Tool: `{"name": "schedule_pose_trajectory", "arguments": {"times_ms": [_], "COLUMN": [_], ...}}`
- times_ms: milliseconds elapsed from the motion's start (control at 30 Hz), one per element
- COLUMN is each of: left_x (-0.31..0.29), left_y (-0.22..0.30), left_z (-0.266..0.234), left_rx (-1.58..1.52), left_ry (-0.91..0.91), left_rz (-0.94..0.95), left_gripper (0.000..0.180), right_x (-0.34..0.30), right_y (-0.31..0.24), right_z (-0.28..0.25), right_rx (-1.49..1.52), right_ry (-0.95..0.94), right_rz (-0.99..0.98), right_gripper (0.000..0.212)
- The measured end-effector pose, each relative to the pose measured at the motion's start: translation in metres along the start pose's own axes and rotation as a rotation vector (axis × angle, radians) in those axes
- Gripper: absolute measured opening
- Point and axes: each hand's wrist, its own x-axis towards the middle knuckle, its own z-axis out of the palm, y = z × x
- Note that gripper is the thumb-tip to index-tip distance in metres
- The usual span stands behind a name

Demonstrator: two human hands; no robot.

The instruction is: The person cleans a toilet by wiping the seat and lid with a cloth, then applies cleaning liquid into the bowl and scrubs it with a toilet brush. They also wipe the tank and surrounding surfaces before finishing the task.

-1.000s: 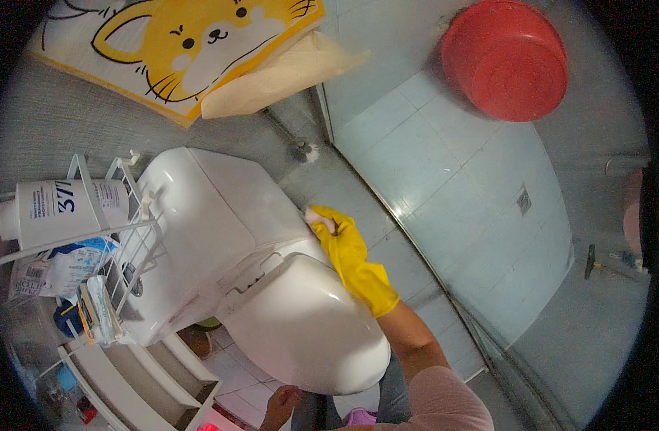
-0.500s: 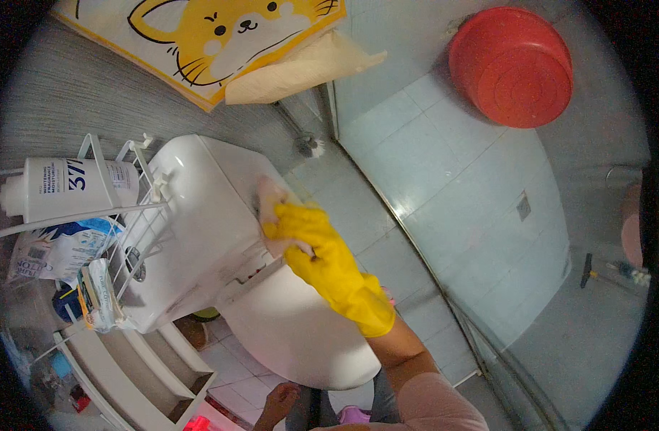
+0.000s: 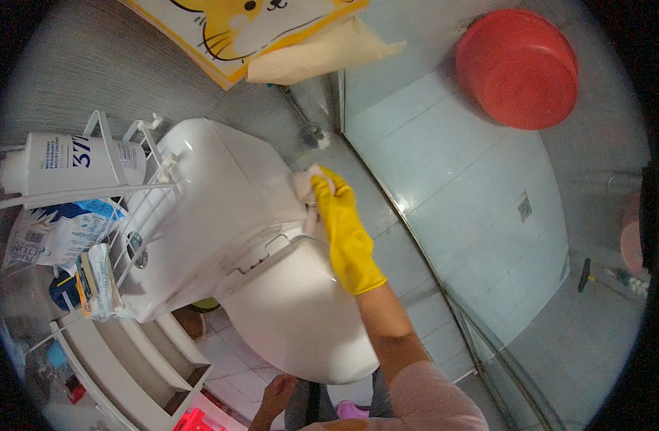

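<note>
My right hand (image 3: pixel 344 233) wears a yellow rubber glove and grips a pale pink cloth (image 3: pixel 305 188). The cloth lies against the side of a white toilet tank (image 3: pixel 229 172), near its lower edge. Below my gloved hand is the closed white toilet lid (image 3: pixel 300 316). The hinge area between tank and lid shows a metal-looking bracket and dark marks. My left hand (image 3: pixel 279 394), bare, hangs low beside my leg with its fingers curled in and nothing visible in them.
A white wire rack (image 3: pixel 146 208) on the tank holds a white bottle (image 3: pixel 74 161) and soft packs. White shelves (image 3: pixel 128 366) stand at left. A toilet brush (image 3: pixel 315 136) stands behind the tank. A glass partition borders the shower floor, where a red basin (image 3: pixel 520 72) leans.
My gloved right hand has moved with the cloth away from the tank's front face toward its far side edge. My left hand stays low. The whole view has shifted slightly.
</note>
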Motion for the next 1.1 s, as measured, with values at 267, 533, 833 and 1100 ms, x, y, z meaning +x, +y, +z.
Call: {"name": "schedule_pose_trajectory", "arguments": {"times_ms": [267, 533, 833, 1100], "left_x": [0.01, 0.021, 0.016, 0.021], "left_y": [0.03, 0.008, -0.014, 0.011], "left_z": [-0.001, 0.009, -0.002, 0.007], "left_rx": [0.11, -0.098, -0.045, 0.022], "left_ry": [0.034, 0.0, 0.056, 0.053], "left_rz": [0.057, 0.026, 0.023, 0.115], "left_gripper": [0.02, 0.021, 0.022, 0.02], "right_x": [-0.052, -0.043, 0.002, -0.041], "right_y": [-0.008, -0.01, 0.053, 0.072], "right_z": [-0.032, 0.018, -0.062, -0.1], "right_rx": [0.212, -0.509, -0.625, -0.806], "right_ry": [0.006, 0.016, 0.033, -0.183], "right_rz": [-0.158, -0.755, -0.478, -0.491], "right_gripper": [0.036, 0.029, 0.02, 0.023]}}
